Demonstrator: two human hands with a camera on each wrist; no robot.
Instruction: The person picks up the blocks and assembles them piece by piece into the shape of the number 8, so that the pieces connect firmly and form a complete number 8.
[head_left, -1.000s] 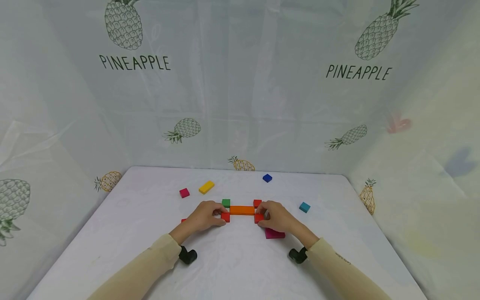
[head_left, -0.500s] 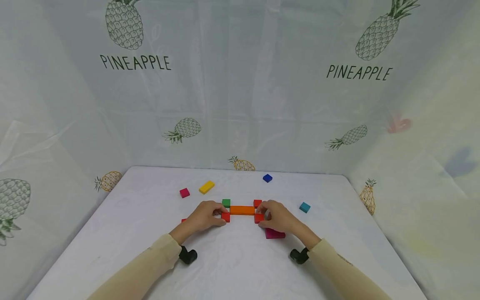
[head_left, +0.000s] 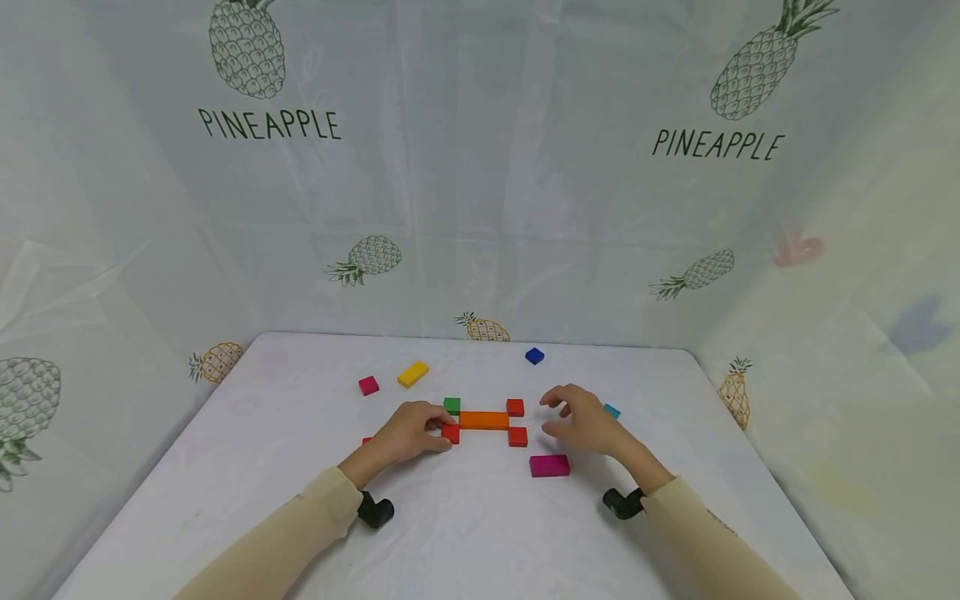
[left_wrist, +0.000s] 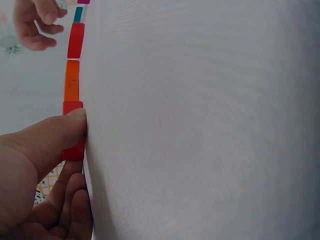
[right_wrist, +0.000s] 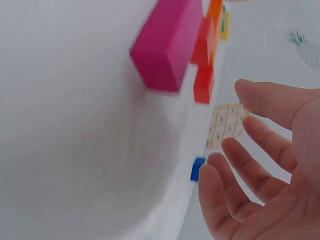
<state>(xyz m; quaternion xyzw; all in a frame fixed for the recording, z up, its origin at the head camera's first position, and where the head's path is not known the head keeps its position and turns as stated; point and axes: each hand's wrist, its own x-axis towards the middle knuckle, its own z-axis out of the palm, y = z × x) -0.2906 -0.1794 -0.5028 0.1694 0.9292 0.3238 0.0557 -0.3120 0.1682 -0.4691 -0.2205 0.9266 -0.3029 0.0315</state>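
Note:
My left hand (head_left: 411, 431) pinches a red block (head_left: 451, 434) on the table, thumb on its near face in the left wrist view. That block stands at the near left end of a long orange block (head_left: 483, 421). A green block (head_left: 452, 405) lies at the far left corner, a red block (head_left: 515, 407) at the far right corner and another red block (head_left: 517, 437) at the near right. My right hand (head_left: 581, 419) is raised to the right of these blocks, fingers apart and holding nothing. A magenta block (head_left: 550, 466) lies below it, nearer to me.
Toward the back lie a crimson block (head_left: 368, 386), a yellow block (head_left: 413, 374) and a dark blue block (head_left: 535, 356). A teal block (head_left: 612, 411) is partly hidden behind my right hand. Another red piece (head_left: 366, 441) peeks out beside my left wrist.
My right hand has let go of the near right red block and moved up and to the right, uncovering the magenta block. The left hand has stayed in place.

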